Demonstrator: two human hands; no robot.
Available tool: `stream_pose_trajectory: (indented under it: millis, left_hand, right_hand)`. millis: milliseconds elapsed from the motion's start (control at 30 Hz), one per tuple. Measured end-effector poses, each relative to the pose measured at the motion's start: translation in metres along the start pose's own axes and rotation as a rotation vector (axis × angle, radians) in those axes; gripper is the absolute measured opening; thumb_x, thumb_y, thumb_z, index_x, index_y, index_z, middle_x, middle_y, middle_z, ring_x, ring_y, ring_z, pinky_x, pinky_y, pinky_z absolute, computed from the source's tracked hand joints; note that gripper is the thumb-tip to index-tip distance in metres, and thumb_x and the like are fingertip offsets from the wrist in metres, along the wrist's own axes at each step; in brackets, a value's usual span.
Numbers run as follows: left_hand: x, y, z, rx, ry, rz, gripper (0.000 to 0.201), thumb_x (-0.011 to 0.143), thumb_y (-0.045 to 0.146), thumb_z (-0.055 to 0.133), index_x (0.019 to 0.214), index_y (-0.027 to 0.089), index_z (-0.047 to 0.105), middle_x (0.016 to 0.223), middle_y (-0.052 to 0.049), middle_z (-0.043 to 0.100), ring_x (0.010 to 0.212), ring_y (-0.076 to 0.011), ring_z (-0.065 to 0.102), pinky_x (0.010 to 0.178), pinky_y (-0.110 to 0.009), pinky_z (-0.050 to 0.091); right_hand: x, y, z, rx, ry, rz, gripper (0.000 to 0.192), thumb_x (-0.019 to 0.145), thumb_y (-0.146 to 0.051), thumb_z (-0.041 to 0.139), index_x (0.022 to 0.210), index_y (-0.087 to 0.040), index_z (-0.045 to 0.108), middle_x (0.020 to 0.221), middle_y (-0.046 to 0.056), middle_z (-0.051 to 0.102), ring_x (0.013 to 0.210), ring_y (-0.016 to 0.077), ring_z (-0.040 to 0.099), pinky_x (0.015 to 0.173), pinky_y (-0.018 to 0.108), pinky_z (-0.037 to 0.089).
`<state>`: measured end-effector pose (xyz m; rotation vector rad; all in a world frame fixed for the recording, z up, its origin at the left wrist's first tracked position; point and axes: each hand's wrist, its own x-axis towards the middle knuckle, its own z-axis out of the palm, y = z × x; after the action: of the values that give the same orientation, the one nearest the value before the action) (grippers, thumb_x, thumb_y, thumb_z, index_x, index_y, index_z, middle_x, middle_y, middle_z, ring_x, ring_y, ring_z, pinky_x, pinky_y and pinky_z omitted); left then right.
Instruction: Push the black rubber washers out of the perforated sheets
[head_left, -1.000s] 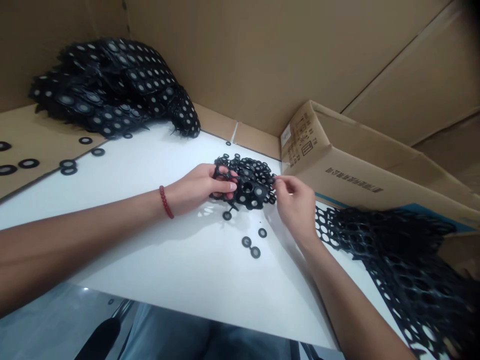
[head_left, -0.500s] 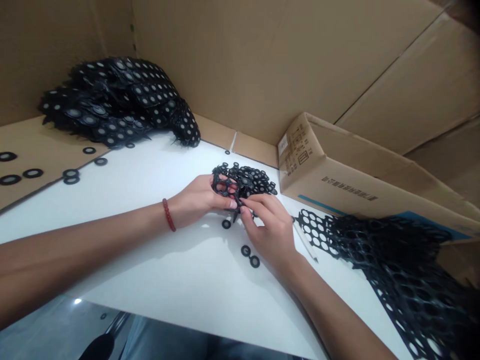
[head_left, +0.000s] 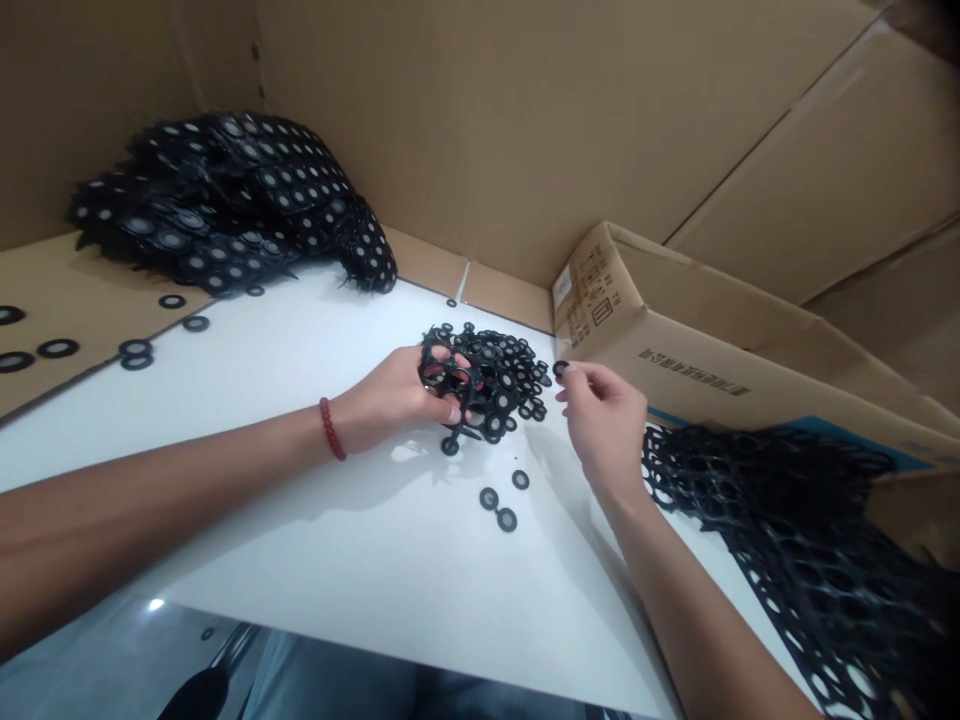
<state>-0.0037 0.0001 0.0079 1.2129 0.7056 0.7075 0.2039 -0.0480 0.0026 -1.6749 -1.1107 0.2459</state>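
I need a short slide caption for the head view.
Left hand grips a black perforated sheet; right hand pinches one small ring.

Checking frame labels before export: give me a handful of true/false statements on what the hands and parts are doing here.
1. The left hand grips a black sheet of rings. True.
2. The right hand lies flat on the white table. False: it is raised, its fingers pinching a small black ring.
3. Three loose rings lie on the table near the hands. True.
4. The cardboard box stands at the far left. False: it is on the right, behind the right hand.
5. The left wrist wears a red bead bracelet. True.
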Motion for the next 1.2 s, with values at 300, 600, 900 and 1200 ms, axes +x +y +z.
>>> stream_pose_trajectory:
  millis: [300,600,900,1200]
  left_hand:
    - [0.002,0.0,0.001,-0.134,0.046,-0.003,0.042,0.059,-0.003,0.065,0.096,0.013,0.052,0.087,-0.005,0.067,0.073,-0.014,0.063,0.072,-0.031,0.05]
    - [0.0,-0.004,0.004,0.066,0.028,0.049,0.049,0.057,0.017,0.08,0.099,0.014,0.053,0.088,-0.004,0.066,0.082,-0.0186,0.064,0.075,-0.033,0.05]
    - [-0.005,0.004,0.011,0.07,0.045,-0.004,0.044,0.061,0.003,0.07,0.099,0.013,0.05,0.078,0.0,0.061,0.072,-0.0116,0.06,0.067,-0.027,0.051]
    - [-0.003,0.004,0.007,0.052,0.071,-0.004,0.047,0.057,0.002,0.071,0.098,0.013,0.049,0.078,0.001,0.058,0.07,-0.0118,0.059,0.065,-0.027,0.049]
  right_hand:
    - [-0.034,-0.021,0.007,-0.116,-0.431,-0.163,0.033,0.079,-0.038,0.057,0.107,-0.023,0.046,0.071,-0.003,0.061,0.061,0.0148,0.059,0.059,0.028,0.046]
    - [-0.05,-0.02,0.014,-0.164,-0.436,-0.295,0.028,0.078,-0.026,0.055,0.105,-0.023,0.051,0.077,-0.001,0.065,0.063,0.0135,0.06,0.064,0.027,0.049]
    - [-0.055,-0.027,0.017,0.093,-0.425,0.002,0.01,0.082,-0.028,0.049,0.084,-0.022,0.055,0.065,-0.002,0.066,0.057,0.0139,0.06,0.054,0.025,0.046]
    - [-0.026,-0.017,0.011,0.225,-0.151,0.089,0.02,0.087,-0.037,0.044,0.077,-0.02,0.049,0.055,-0.003,0.058,0.046,0.0115,0.052,0.046,0.023,0.041]
